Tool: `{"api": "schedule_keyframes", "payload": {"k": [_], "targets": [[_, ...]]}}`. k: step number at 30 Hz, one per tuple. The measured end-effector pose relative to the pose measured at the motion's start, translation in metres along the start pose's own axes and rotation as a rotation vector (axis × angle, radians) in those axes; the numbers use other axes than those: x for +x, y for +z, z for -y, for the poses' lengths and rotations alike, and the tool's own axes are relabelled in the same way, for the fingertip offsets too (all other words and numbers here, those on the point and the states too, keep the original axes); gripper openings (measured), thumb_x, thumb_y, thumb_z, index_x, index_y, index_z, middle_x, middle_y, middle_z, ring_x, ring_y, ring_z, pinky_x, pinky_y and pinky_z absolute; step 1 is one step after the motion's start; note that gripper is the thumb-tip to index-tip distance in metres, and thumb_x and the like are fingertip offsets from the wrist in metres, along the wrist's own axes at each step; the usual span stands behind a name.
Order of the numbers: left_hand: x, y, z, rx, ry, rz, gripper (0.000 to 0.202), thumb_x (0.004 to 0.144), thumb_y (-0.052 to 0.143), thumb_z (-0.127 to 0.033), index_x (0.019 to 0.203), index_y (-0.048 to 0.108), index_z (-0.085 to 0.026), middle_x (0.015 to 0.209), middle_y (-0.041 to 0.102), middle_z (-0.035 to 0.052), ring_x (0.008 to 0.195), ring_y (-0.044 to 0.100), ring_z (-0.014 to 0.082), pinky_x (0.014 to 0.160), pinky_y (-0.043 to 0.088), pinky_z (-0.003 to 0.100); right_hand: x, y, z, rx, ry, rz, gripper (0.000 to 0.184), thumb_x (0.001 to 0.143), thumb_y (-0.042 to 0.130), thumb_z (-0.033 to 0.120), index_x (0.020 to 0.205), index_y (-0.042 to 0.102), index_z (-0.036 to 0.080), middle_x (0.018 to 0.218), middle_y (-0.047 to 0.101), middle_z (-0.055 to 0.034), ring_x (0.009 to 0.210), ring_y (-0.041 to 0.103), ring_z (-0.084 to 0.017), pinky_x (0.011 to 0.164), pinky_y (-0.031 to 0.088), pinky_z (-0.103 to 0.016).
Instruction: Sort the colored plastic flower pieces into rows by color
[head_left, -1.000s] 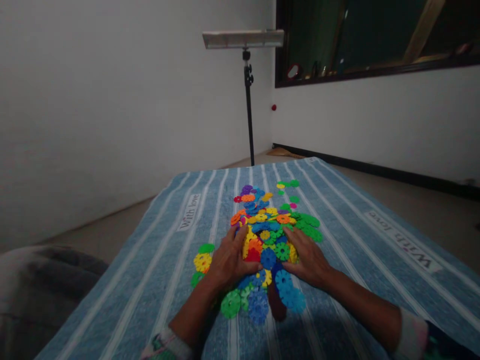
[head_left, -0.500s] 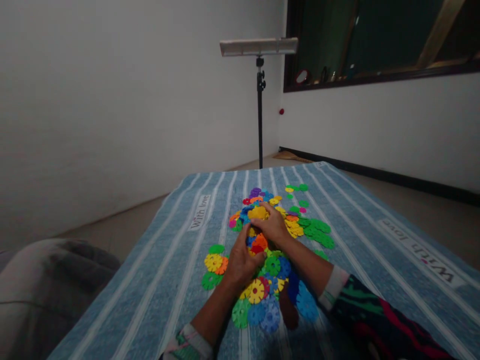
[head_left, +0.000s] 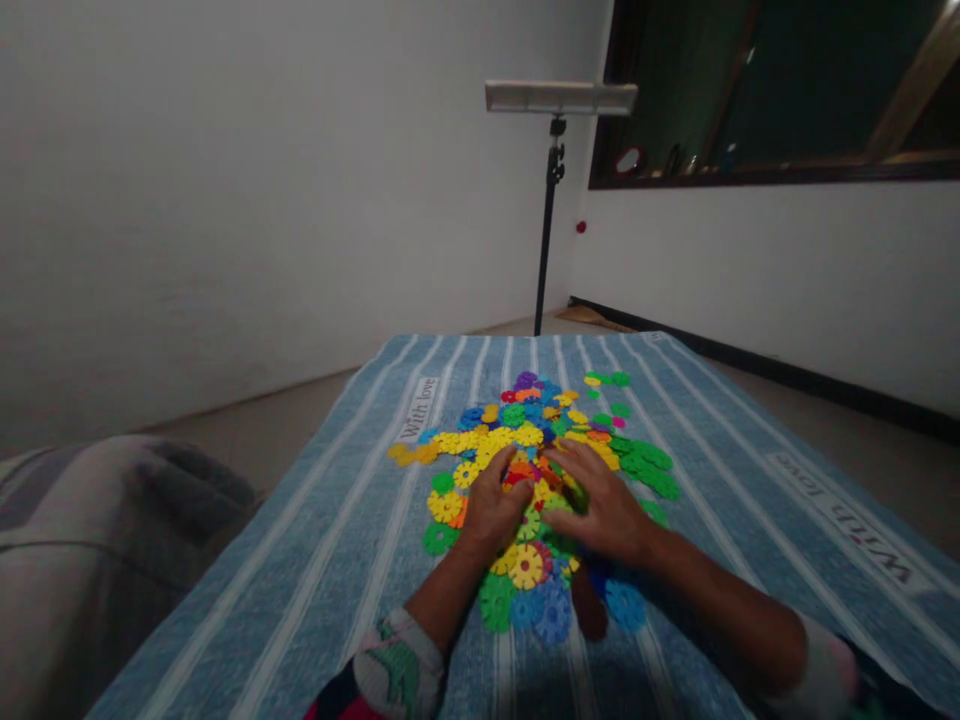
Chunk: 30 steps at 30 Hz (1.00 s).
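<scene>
Colourful notched plastic discs lie in a loose pile in the middle of the cloth. My left hand (head_left: 496, 507) rests at the pile's left side, its thumb and fingers parted, touching or just above red discs (head_left: 517, 478). To the right, my right hand (head_left: 604, 503) hovers over the pile with fingers spread and nothing visibly held. A band of yellow discs (head_left: 487, 440) stretches left beyond my left hand. Green discs (head_left: 649, 462) lie overlapped beyond my right hand. Nearest me are a yellow disc (head_left: 526, 567) and blue discs (head_left: 553, 612). My hands hide some discs.
A blue striped cloth (head_left: 360, 560) covers the table. Past its far edge stands a lamp on a black pole (head_left: 546, 230). A cloth-covered object (head_left: 127, 540) sits at the lower left. White walls and a dark window (head_left: 795, 90) are behind.
Yellow discs that were under my right hand now spread out to the left. My right hand has drawn back toward me and opened. The view has turned slightly left.
</scene>
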<state>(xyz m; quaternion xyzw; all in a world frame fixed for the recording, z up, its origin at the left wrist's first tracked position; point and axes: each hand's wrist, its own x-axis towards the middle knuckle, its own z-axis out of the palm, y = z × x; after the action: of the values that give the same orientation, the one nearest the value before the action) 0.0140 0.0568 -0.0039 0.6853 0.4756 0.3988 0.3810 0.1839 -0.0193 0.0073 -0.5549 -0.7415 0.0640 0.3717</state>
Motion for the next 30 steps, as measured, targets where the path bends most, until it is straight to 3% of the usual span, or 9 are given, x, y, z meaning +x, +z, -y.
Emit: {"api": "schedule_keyframes", "payload": {"k": [3, 6, 9, 13, 16, 19, 22, 25, 30], "targets": [[0.002, 0.000, 0.003, 0.004, -0.006, -0.037, 0.056, 0.074, 0.062, -0.028, 0.127, 0.062, -0.012, 0.129, 0.065, 0.0114, 0.121, 0.059, 0.0264, 0.109, 0.041, 0.041, -0.066, 0.004, 0.003, -0.160, -0.229, 0.189, 0.091, 0.067, 0.072, 0.066, 0.144, 0.045, 0.026, 0.153, 0.036, -0.0189, 0.141, 0.030, -0.042, 0.107, 0.033, -0.063], [0.004, 0.001, 0.004, 0.023, -0.008, -0.042, 0.055, 0.073, 0.063, -0.030, 0.125, 0.064, -0.011, 0.127, 0.067, 0.0123, 0.119, 0.060, 0.0274, 0.108, 0.043, 0.042, -0.091, 0.005, -0.003, -0.287, -0.305, 0.269, 0.085, 0.073, 0.068, 0.064, 0.145, 0.042, 0.027, 0.151, 0.039, -0.0195, 0.140, 0.032, -0.043, 0.104, 0.035, -0.066], [0.005, 0.001, 0.005, 0.047, 0.004, -0.039, 0.055, 0.073, 0.064, -0.033, 0.123, 0.065, -0.011, 0.127, 0.067, 0.0133, 0.119, 0.060, 0.0286, 0.108, 0.043, 0.044, -0.071, 0.005, -0.018, -0.358, -0.302, 0.202, 0.067, 0.083, 0.063, 0.055, 0.140, 0.048, 0.023, 0.146, 0.046, -0.0213, 0.137, 0.038, -0.039, 0.104, 0.039, -0.062], [0.005, 0.000, 0.006, 0.080, 0.036, -0.031, 0.051, 0.073, 0.064, -0.037, 0.118, 0.069, -0.014, 0.124, 0.068, 0.0107, 0.117, 0.062, 0.0284, 0.106, 0.045, 0.045, -0.012, 0.009, -0.042, -0.347, -0.346, 0.071, 0.047, 0.093, 0.054, 0.038, 0.134, 0.053, 0.015, 0.128, 0.060, -0.0219, 0.122, 0.055, -0.032, 0.095, 0.050, -0.049], [0.004, -0.002, 0.004, 0.119, 0.044, -0.030, 0.049, 0.073, 0.064, -0.038, 0.115, 0.070, -0.015, 0.122, 0.070, 0.0106, 0.116, 0.063, 0.0288, 0.105, 0.046, 0.046, 0.027, 0.006, -0.058, -0.286, -0.280, -0.072, 0.041, 0.096, 0.046, 0.029, 0.135, 0.052, 0.015, 0.125, 0.063, -0.0178, 0.119, 0.058, -0.027, 0.099, 0.049, -0.046], [0.002, -0.004, 0.001, 0.149, 0.056, 0.000, 0.050, 0.074, 0.061, -0.039, 0.116, 0.068, -0.013, 0.122, 0.070, 0.0119, 0.115, 0.063, 0.0287, 0.104, 0.047, 0.045, 0.043, -0.008, -0.078, -0.219, -0.117, -0.209, 0.045, 0.094, 0.049, 0.032, 0.137, 0.051, 0.018, 0.129, 0.062, -0.0148, 0.123, 0.056, -0.026, 0.105, 0.045, -0.046], [0.000, -0.004, -0.001, 0.169, 0.087, 0.050, 0.052, 0.076, 0.059, -0.039, 0.120, 0.065, -0.013, 0.121, 0.070, 0.0118, 0.113, 0.064, 0.0277, 0.102, 0.047, 0.044, 0.029, -0.026, -0.102, -0.183, 0.153, -0.268, 0.056, 0.087, 0.057, 0.042, 0.139, 0.050, 0.021, 0.133, 0.059, -0.0130, 0.125, 0.054, -0.028, 0.104, 0.044, -0.048], [-0.002, -0.004, -0.002, 0.171, 0.097, 0.104, 0.057, 0.073, 0.062, -0.037, 0.125, 0.061, -0.012, 0.121, 0.069, 0.0122, 0.113, 0.063, 0.0281, 0.102, 0.047, 0.044, 0.000, -0.035, -0.122, -0.168, 0.390, -0.172, 0.076, 0.077, 0.065, 0.054, 0.141, 0.048, 0.018, 0.135, 0.058, -0.0156, 0.124, 0.054, -0.032, 0.103, 0.044, -0.050], [0.000, -0.003, -0.006, 0.135, 0.033, 0.132, 0.071, 0.067, 0.070, -0.036, 0.132, 0.055, -0.012, 0.128, 0.065, 0.0134, 0.117, 0.060, 0.0300, 0.103, 0.046, 0.044, -0.014, -0.015, -0.105, -0.068, 0.294, -0.124, 0.082, 0.069, 0.072, 0.054, 0.140, 0.049, 0.021, 0.135, 0.059, -0.0137, 0.123, 0.055, -0.033, 0.104, 0.041, -0.052]]}}
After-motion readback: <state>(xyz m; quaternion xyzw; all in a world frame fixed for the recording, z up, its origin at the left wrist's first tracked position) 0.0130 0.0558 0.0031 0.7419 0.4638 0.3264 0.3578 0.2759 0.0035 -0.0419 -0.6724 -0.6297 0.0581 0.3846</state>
